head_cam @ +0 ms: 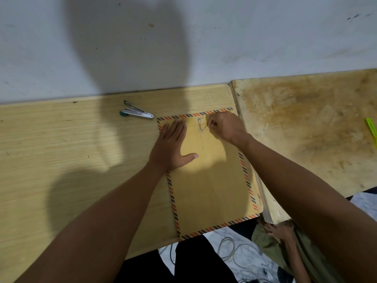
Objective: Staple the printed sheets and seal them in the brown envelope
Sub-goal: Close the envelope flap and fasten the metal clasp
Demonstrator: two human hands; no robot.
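Now we close the brown envelope [206,176]: our left hand [172,149] presses flat on it, our right hand [223,126] pinches the closure string [204,126] near its far edge. Sheets are unseen, presumably inside. Stapler [137,113] lies just left of it. Long axis runs away from us, flap farthest.

1. Brown envelope [208,180] with striped red-and-blue border lies flat, flap closed, under the left fingers.
2. Closure string [202,126] runs between two round buttons, pinched at the right fingertips.
3. Stapler [136,113], silver with a teal end, lies just beyond the left fingertips, apart from them.
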